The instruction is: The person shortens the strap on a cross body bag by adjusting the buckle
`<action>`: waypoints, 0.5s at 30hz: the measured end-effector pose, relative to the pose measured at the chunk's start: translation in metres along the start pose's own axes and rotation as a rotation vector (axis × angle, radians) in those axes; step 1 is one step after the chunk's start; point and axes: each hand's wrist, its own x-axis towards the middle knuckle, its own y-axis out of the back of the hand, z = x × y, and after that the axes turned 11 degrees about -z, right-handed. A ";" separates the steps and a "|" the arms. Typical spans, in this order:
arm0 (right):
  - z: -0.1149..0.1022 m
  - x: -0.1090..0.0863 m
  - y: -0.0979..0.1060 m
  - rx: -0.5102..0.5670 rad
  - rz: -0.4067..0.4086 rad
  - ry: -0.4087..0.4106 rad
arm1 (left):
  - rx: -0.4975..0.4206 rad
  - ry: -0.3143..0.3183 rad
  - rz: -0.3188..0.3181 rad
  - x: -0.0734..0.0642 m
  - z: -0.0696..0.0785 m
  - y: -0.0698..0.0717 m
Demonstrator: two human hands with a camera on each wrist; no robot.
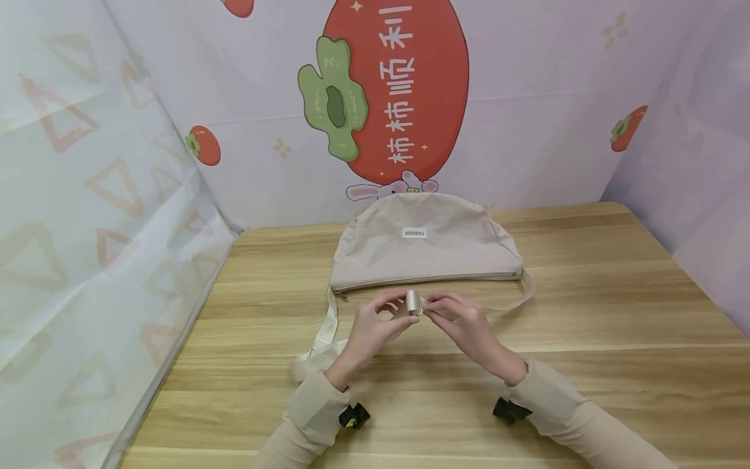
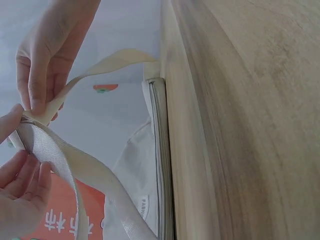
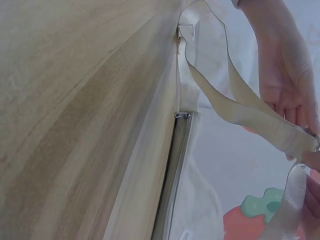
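A beige shoulder bag [image 1: 433,257] lies on the table with its zipped edge toward me. Its pale webbing strap [image 3: 240,112] rises from both ends to my hands, held above the table in front of the bag. My left hand [image 1: 374,329] pinches a folded loop of the strap at a metal buckle [image 1: 420,307]. Just to the right of that buckle, my right hand [image 1: 469,326] grips the strap between thumb and fingers. A second metal ring [image 3: 187,25] sits on the left stretch of strap, near the table. The fingers partly cover the buckle in both wrist views.
The wooden table [image 1: 615,312] extends to both sides of the bag. Behind it hangs a printed cloth [image 1: 527,130] with persimmon pictures, and another cloth [image 1: 117,260] borders the left edge. Dark wrist devices [image 1: 354,415] sit below my sleeves.
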 end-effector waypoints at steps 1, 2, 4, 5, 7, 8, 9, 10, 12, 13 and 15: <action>0.000 0.000 -0.001 -0.003 0.005 0.000 | -0.003 -0.004 0.000 0.000 -0.001 -0.001; 0.000 0.000 -0.001 -0.002 0.008 -0.001 | -0.005 -0.003 -0.004 0.001 -0.001 -0.001; -0.001 0.000 -0.002 0.009 0.005 -0.016 | -0.007 -0.003 -0.007 0.001 -0.001 -0.001; -0.002 0.000 -0.002 0.015 0.002 -0.023 | -0.008 -0.004 -0.009 0.001 -0.002 -0.001; -0.003 0.000 -0.001 0.020 0.001 -0.034 | -0.008 -0.005 -0.015 0.002 -0.002 -0.001; -0.003 0.000 -0.001 0.023 0.001 -0.040 | -0.007 -0.007 -0.019 0.002 -0.002 -0.001; -0.003 0.000 -0.002 0.024 -0.001 -0.047 | -0.006 -0.007 -0.020 0.002 -0.002 -0.001; -0.003 0.000 -0.002 0.029 -0.005 -0.054 | -0.006 -0.006 -0.023 0.002 -0.003 -0.001; -0.002 -0.001 -0.002 0.032 -0.011 -0.067 | -0.012 -0.003 -0.030 0.002 -0.003 -0.001; -0.001 -0.001 -0.002 0.040 -0.018 -0.074 | -0.016 -0.002 -0.035 0.002 -0.003 0.000; -0.001 -0.002 -0.002 0.052 -0.032 -0.085 | -0.025 0.001 -0.049 0.002 -0.004 0.000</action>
